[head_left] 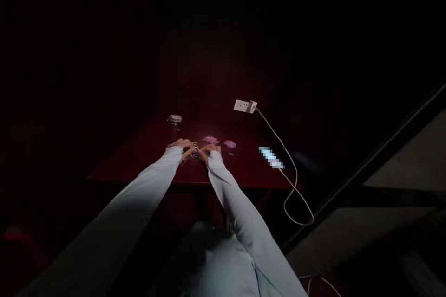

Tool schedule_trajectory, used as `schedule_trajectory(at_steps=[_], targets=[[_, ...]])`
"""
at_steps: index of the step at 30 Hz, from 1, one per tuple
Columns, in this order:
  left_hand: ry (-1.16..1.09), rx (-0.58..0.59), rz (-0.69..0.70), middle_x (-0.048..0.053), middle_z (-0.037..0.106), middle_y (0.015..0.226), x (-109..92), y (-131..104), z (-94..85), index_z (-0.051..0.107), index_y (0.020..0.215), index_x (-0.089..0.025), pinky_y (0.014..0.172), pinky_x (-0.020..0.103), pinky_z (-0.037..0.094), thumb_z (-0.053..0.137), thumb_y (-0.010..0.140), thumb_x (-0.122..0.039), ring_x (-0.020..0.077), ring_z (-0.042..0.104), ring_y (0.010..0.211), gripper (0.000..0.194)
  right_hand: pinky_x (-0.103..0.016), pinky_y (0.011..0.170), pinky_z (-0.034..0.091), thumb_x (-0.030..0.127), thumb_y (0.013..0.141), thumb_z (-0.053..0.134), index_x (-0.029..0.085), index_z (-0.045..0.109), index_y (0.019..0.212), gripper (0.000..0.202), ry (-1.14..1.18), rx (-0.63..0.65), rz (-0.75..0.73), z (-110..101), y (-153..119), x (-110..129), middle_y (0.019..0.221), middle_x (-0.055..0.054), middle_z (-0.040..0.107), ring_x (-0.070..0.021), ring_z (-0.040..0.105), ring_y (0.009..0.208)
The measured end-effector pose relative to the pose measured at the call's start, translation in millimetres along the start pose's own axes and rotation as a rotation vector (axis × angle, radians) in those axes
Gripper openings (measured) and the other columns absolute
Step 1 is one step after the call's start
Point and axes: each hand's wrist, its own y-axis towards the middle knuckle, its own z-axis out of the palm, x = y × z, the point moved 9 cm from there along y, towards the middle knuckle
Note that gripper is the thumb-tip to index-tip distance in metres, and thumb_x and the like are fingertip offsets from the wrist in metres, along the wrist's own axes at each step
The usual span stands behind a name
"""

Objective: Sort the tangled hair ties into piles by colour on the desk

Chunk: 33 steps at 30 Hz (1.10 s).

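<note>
On the dark red table (pixel 244 174), a pile of small, thin coloured pieces (pixel 191 154) lies between my two hands. My left hand (pixel 184 146) is bent over the left side of this pile, with yellow bits by its fingertips. Close to its right, my right hand (pixel 210 149) has its fingers drawn together at the pile's edge. Whatever the fingers of each hand hold is too small and dim to make out. Just beyond my right hand sit a pink heap (pixel 211 139) and a second pink heap (pixel 230 144), with a small blue piece (pixel 231 154) below it.
A clear jar with a lid (pixel 175 119) stands at the back left of the table. A white socket plate (pixel 245 106) holds a plug, whose white cable (pixel 295 171) loops down past the table's right edge to a bright, pixelated device (pixel 271 157).
</note>
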Motion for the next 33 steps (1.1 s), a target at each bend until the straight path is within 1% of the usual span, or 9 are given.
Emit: schedule_trajectory(at_steps=[4,10,19,26,33], targets=[[0.015,-0.025,0.013,0.002,0.082,0.117,0.9,-1.1,-1.5,0.08,0.098,-0.028,0.093,0.034,0.048,0.06,0.099,-0.046,0.0227,0.067,0.107,0.027,-0.041,0.105,0.043,0.043,0.101,0.073,0.03,0.085,0.097,0.018,-0.007,-0.022,0.02,0.5,0.6,-2.6,0.111,-0.004,0.074,-0.0272,0.057,0.118],[0.027,-0.043,0.014,0.001,0.082,0.114,-1.3,-1.6,-4.1,0.08,0.093,-0.029,0.089,0.033,0.048,0.061,0.097,-0.042,0.0232,0.067,0.105,0.023,-0.039,0.103,0.043,0.044,0.099,0.074,0.03,0.083,0.089,0.019,0.003,-0.049,0.049,-3.0,0.2,-0.6,0.11,-0.003,0.073,-0.0265,0.057,0.116],[0.041,-0.068,0.001,0.002,0.081,0.112,-4.5,-0.8,-10.8,0.078,0.088,-0.027,0.087,0.034,0.045,0.063,0.096,-0.039,0.0229,0.067,0.103,0.021,-0.04,0.102,0.043,0.039,0.096,0.074,0.027,0.082,0.084,0.019,0.04,-0.094,0.058,-9.7,-0.6,-0.6,0.108,-0.004,0.073,-0.0255,0.055,0.11],[0.029,-0.108,-0.056,0.002,0.08,0.109,-8.6,-2.7,-21.1,0.076,0.087,-0.025,0.09,0.034,0.043,0.064,0.094,-0.033,0.0214,0.068,0.098,0.016,-0.04,0.101,0.044,0.039,0.096,0.073,0.026,0.079,0.081,0.021,0.051,-0.112,0.109,-15.7,-2.9,-1.4,0.108,-0.004,0.073,-0.025,0.056,0.111],[0.018,-0.157,-0.136,-0.001,0.08,0.106,-8.9,-5.1,-31.0,0.074,0.082,-0.024,0.087,0.035,0.042,0.065,0.09,-0.029,0.018,0.067,0.083,0.013,-0.04,0.102,0.041,0.033,0.097,0.072,0.025,0.079,0.08,0.02,0.026,-0.124,0.188,-23.3,-5.7,-2.0,0.114,-0.004,0.074,-0.0263,0.056,0.115]])
